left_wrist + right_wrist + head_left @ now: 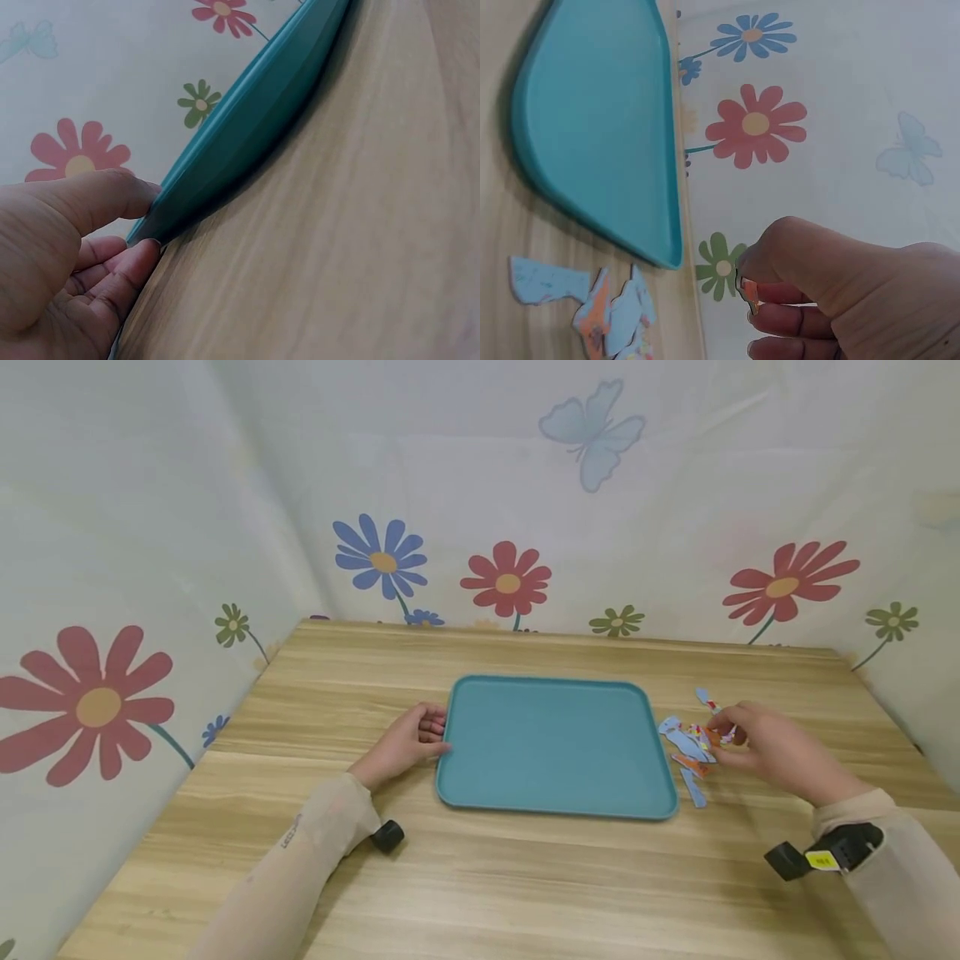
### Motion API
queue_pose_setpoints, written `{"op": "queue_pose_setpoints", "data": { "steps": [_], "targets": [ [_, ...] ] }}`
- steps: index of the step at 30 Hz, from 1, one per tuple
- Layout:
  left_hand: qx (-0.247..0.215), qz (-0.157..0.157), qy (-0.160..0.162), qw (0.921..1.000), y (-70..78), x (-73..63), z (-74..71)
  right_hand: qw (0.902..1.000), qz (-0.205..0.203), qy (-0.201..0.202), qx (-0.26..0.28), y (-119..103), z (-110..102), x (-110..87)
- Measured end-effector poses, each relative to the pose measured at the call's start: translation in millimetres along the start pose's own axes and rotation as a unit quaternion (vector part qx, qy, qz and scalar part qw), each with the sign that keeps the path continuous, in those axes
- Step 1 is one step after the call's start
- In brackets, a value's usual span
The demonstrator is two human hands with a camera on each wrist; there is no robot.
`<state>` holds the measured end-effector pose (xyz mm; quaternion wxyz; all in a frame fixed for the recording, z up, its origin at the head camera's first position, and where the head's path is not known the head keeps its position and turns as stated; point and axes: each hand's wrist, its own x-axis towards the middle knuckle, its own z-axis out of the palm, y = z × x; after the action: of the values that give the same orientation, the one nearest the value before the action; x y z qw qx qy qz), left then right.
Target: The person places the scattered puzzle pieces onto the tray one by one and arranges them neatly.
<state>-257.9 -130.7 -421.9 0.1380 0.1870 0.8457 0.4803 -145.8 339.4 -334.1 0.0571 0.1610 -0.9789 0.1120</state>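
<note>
My left hand (405, 742) is at the left edge of a teal rectangular tray (555, 747), which lies on the table. In the left wrist view its thumb rests on the tray's rim and the fingertips sit below, pinching the corner. Right of the tray, my right hand (783, 752) is above a small heap of flat, irregular picture puzzle pieces (688, 745), light blue, orange and multicoloured. Between thumb and fingers it pinches a small orange puzzle piece (751, 291), mostly covered by the hand in the right wrist view.
The wood-grain table (495, 885) reaches back to a white curtain (450, 460) printed with flowers and a butterfly. One light-blue piece (702, 695) lies at the back of the heap, another (693, 788) at its front. Each wrist bears a black strapped device (847, 847).
</note>
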Motion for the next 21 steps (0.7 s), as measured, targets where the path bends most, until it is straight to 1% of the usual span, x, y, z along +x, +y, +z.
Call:
{"op": "queue_pose_setpoints", "data": {
  "steps": [10, 13, 16, 21],
  "targets": [
    [-0.002, 0.005, 0.002, 1.0000, 1.1, -1.7, 0.0, 1.0000, -0.006, 0.000, 0.002, -16.5, -8.7, 20.7],
    [-0.004, 0.005, 0.001, 1.0000, 0.9, -2.3, -0.6, 0.9999, -0.010, 0.003, 0.010, -20.9, -7.8, 28.0],
    [-0.005, 0.003, 0.000, 1.0000, 1.1, -2.8, -1.2, 0.9996, -0.022, 0.008, 0.017, -25.1, -5.4, 35.6],
    [0.000, 0.005, -0.001, 1.0000, 0.7, -1.9, -0.2, 0.9988, -0.033, 0.022, 0.030, -31.8, -1.7, 45.7]
  ]
}}
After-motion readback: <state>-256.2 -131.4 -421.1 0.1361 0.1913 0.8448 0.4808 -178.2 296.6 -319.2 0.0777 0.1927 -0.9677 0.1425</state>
